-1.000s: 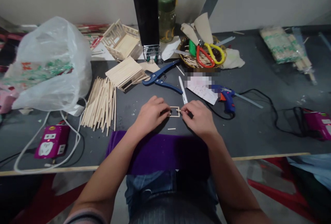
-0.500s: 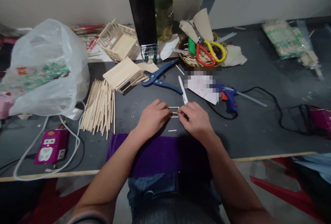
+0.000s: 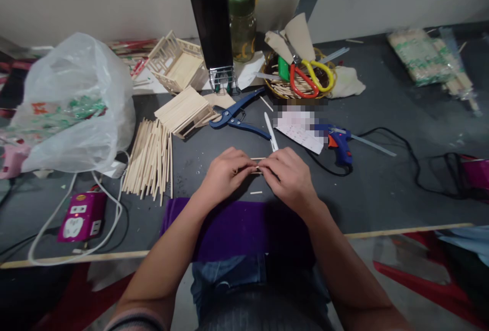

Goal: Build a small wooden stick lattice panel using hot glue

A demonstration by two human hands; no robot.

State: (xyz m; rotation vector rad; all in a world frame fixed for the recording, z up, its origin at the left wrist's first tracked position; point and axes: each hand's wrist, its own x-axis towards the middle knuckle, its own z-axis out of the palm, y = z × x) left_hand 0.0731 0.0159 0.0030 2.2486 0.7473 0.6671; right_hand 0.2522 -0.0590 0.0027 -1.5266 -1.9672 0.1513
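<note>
My left hand and my right hand meet low over the dark tabletop, fingertips almost touching. Both are closed in a pinch on a short wooden stick, mostly hidden by the fingers. Just beyond it, another thin wooden stick spans the gap between the hands. A loose short stick lies nearer me, in front of the purple cloth. Past my right fingers lies a white pen. Blue-handled cutters rest open behind my hands.
Left of my hands are a pile of wooden sticks, a slatted wooden piece and a power strip. A phone on a stand rises behind. To the right lie a blue glue gun with its cord and a basket holding scissors.
My fingertips have drawn closer together over the middle stick, covering more of it. The whole view has shifted slightly; the other things on the table stay put.
</note>
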